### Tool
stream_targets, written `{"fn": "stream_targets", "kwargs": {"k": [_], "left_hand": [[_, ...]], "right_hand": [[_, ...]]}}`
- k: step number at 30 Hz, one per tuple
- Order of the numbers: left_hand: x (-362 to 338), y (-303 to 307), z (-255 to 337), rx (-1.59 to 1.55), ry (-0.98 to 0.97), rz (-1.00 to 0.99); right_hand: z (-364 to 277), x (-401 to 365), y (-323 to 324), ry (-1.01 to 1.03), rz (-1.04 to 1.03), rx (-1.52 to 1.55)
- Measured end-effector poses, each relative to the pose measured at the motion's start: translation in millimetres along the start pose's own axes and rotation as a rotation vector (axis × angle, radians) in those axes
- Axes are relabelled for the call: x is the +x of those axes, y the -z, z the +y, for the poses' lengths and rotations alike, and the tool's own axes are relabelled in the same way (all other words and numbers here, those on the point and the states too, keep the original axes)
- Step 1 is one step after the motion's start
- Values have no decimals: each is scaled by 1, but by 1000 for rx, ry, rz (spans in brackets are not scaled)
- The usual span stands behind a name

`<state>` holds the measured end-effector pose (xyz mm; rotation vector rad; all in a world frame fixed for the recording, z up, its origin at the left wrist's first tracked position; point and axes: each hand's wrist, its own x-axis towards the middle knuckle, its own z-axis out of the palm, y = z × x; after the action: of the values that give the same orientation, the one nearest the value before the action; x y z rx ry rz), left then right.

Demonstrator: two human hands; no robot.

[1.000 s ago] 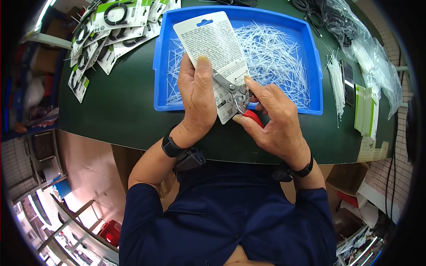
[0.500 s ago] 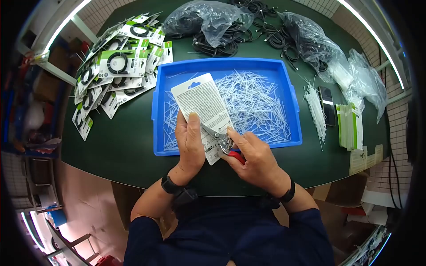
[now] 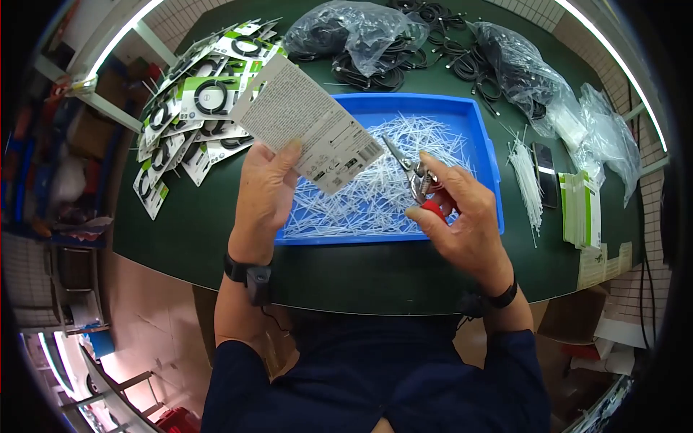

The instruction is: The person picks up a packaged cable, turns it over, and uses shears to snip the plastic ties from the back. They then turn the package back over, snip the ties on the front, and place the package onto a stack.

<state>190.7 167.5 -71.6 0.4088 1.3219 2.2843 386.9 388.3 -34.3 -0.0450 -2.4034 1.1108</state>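
My left hand (image 3: 266,184) grips a white printed packaging card (image 3: 307,123) by its lower left edge, thumb on the text side. The card is tilted, with its barcode end toward the right; its other face is hidden. In my right hand (image 3: 465,209) are red-handled pruning shears (image 3: 416,173), their blades pointing up and left, apart from the card. Below both hands lies a blue tray (image 3: 489,169) holding a loose heap of thin white cable ties (image 3: 346,209).
At the left is a pile of carded black cables (image 3: 209,97). Bagged black cables (image 3: 354,32) lie at the back, with another plastic bag (image 3: 516,68) to their right. A bundle of white ties (image 3: 525,180), a phone (image 3: 546,173) and stacked green-white cards (image 3: 577,209) sit at right.
My left hand has carried the card up and left, toward the cable pile. My right hand has drawn the shears away from the card to the right.
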Motion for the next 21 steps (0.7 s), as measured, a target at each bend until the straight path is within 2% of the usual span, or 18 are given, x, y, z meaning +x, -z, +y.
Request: {"fn": "stream_targets", "kwargs": {"k": [5, 9, 12, 17, 21], "left_hand": [[24, 2, 8, -181, 42, 35], [34, 9, -1, -363, 39, 206], [42, 53, -35, -750, 59, -716], [29, 30, -21, -624, 94, -587], [33, 30, -23, -584, 94, -721]], "right_hand": [[-2, 25, -6, -19, -64, 5], [8, 23, -21, 32, -140, -19], [5, 13, -32, 41, -246, -6], [-2, 0, -44, 84, -341, -52], [-7, -6, -50, 116, -381, -70]]}}
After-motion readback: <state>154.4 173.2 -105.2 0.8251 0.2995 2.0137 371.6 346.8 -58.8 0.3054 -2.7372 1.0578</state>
